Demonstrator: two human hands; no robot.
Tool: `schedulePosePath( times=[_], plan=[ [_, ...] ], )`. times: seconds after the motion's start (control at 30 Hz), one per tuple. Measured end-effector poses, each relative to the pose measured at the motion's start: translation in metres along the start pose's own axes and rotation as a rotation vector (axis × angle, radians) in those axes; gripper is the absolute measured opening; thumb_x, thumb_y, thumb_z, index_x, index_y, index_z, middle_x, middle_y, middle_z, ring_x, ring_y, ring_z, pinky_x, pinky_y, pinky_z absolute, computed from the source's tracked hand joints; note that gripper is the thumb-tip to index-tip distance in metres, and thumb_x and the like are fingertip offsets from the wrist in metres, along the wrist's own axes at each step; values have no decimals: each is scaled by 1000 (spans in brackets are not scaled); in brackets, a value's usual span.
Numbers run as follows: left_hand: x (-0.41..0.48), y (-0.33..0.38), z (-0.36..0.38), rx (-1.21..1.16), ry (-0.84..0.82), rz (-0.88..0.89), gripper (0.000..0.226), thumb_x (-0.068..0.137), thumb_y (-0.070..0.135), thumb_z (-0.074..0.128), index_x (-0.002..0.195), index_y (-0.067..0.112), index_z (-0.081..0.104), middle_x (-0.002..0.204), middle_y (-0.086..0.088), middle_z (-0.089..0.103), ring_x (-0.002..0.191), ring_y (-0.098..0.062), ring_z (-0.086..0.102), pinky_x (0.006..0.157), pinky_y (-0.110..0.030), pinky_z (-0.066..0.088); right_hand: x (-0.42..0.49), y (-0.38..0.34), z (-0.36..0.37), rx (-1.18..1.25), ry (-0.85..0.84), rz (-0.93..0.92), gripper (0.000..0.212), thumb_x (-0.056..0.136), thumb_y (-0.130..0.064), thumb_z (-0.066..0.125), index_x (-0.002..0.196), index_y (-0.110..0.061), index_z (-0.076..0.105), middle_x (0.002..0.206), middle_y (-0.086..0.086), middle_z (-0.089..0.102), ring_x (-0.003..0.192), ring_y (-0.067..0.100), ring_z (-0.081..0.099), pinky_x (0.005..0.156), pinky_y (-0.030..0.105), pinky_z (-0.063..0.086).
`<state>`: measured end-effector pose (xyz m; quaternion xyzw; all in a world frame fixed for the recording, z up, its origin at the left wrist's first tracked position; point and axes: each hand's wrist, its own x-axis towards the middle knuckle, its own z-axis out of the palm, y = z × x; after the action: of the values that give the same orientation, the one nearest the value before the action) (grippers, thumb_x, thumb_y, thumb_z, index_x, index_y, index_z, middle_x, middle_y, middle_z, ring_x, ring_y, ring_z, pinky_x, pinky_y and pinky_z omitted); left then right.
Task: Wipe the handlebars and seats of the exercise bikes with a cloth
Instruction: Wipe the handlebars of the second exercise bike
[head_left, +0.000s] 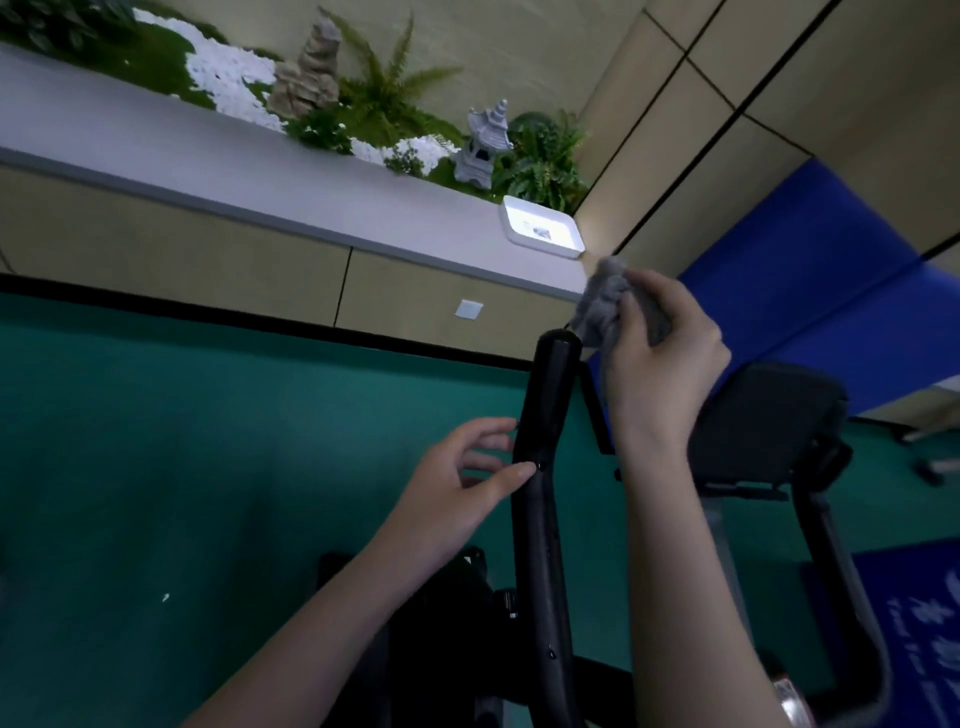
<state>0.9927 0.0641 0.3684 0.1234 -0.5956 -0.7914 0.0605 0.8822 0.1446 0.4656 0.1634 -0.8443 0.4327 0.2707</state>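
Note:
A black exercise bike's left handlebar (543, 447) rises through the middle of the view, its rounded top end at about mid-height. My right hand (660, 358) grips a bunched grey cloth (605, 301) just right of and slightly above that top end, apart from it by a small gap. My left hand (462, 488) is spread beside the bar lower down, thumb tip touching its left side, fingers apart and holding nothing. The bike's black console (763, 421) sits behind my right wrist. A second handlebar (847, 587) curves down at right. No seat is in view.
A beige wall cabinet with a grey ledge (249, 171) runs behind, carrying a white tray (543, 234), a stone pagoda ornament (483, 143), ferns and white pebbles. Blue mats (810, 280) lean on the right wall. The floor is green (182, 467).

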Motion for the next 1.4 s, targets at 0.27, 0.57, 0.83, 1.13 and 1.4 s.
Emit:
schedulePosePath(
  times=[0.27, 0.57, 0.83, 1.13, 1.4],
  plan=[
    [-1, -2, -8, 22, -83, 3, 51, 74, 9, 77, 109, 38, 56, 106, 16, 61, 88, 0, 62, 85, -24, 49, -27, 12, 8, 430, -296, 533, 23, 98, -10, 45, 106, -19, 65, 103, 2, 68, 93, 12, 63, 79, 29, 49],
    [-6, -7, -3, 31, -102, 25, 71, 68, -7, 77, 116, 39, 50, 115, 9, 55, 88, -9, 61, 88, -38, 51, -56, 18, -1, 437, -358, 649, 34, 97, -5, 39, 108, -27, 63, 114, 1, 68, 109, 16, 63, 97, 35, 48],
    [1, -7, -17, 54, -167, 66, 52, 83, -1, 65, 112, 41, 54, 110, 16, 62, 88, -1, 62, 82, -20, 47, -94, 10, -27, -43, -286, 459, 25, 90, -16, 60, 114, -22, 59, 92, -17, 66, 89, -1, 60, 83, 15, 48],
    [39, 24, -22, 269, -50, 308, 37, 87, 31, 61, 123, 32, 51, 116, 13, 60, 93, 4, 60, 80, -10, 46, -125, -2, -40, -41, -115, 420, 12, 83, -12, 70, 94, -17, 72, 88, -7, 72, 84, 1, 66, 78, 25, 53],
    [59, 35, -7, 194, -75, 226, 37, 83, 19, 71, 115, 27, 53, 96, 1, 62, 78, -13, 58, 80, -32, 51, -130, -13, -26, -152, -98, 174, 22, 78, -1, 72, 99, -7, 73, 103, 3, 64, 97, 20, 62, 87, 21, 47]
  ],
)
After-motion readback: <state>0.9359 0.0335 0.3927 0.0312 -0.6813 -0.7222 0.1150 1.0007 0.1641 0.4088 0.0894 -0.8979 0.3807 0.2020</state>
